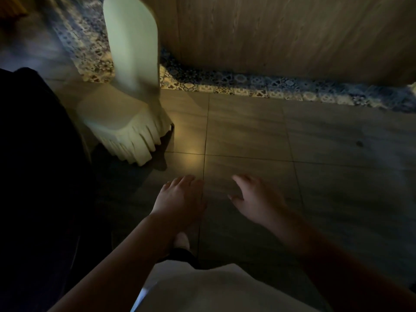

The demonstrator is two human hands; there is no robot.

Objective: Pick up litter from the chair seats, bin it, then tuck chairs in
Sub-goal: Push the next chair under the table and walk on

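Two bare hands are seen empty over the tiled floor [247,136]. Leftmost, a pale chair [126,109] stands blurred; no litter can be made out on its seat. The left hand [180,199] and right hand [256,199] are held loosely spread, each grip on nothing. In such dimness, small scraps could be overlooked.

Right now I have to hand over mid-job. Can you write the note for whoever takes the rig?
Left hand: open, empty, held over the floor.
Right hand: open, empty, fingers spread.
The cream chair stands ahead on the left, on the grey tile floor, beside the wood panel. Its seat shows no litter, though the picture is dim and blurred.
No bin or litter in view, so binning cannot be confirmed.
Left: check the other seats, then tuck the chairs in.
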